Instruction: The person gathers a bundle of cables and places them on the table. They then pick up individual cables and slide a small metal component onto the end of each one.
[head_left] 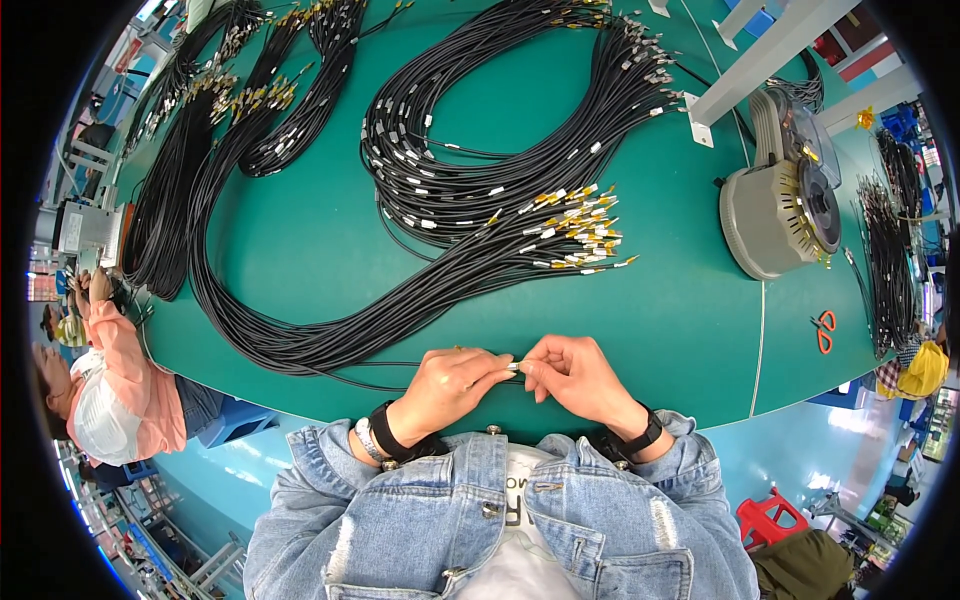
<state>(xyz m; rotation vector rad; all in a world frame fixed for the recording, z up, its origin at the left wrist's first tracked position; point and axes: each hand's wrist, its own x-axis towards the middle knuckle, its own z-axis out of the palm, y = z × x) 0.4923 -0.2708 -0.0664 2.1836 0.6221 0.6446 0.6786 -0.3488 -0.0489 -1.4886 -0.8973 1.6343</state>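
Observation:
Near the front edge of the green table, my left hand (455, 385) is closed in a pinch on a thin black cable (385, 364), close to its end. A small pale sleeve or fitting (513, 367) shows between the fingertips of both hands. My right hand (578, 380) is closed at that same end, thumb and forefinger pressed together; the very tip is hidden by the fingers. Just beyond my hands lies a long bundle of black cables (330, 335), its white and yellow tagged ends (580, 230) fanned out to the right.
Behind lies a large coil of black cables (400, 130) with white tags. More bundles (165, 220) fill the far left. A grey round-bodied machine (760, 215) and orange-handled scissors (825, 332) are on the right. Metal posts (760, 65) rise behind. Another person (115, 385) sits at left.

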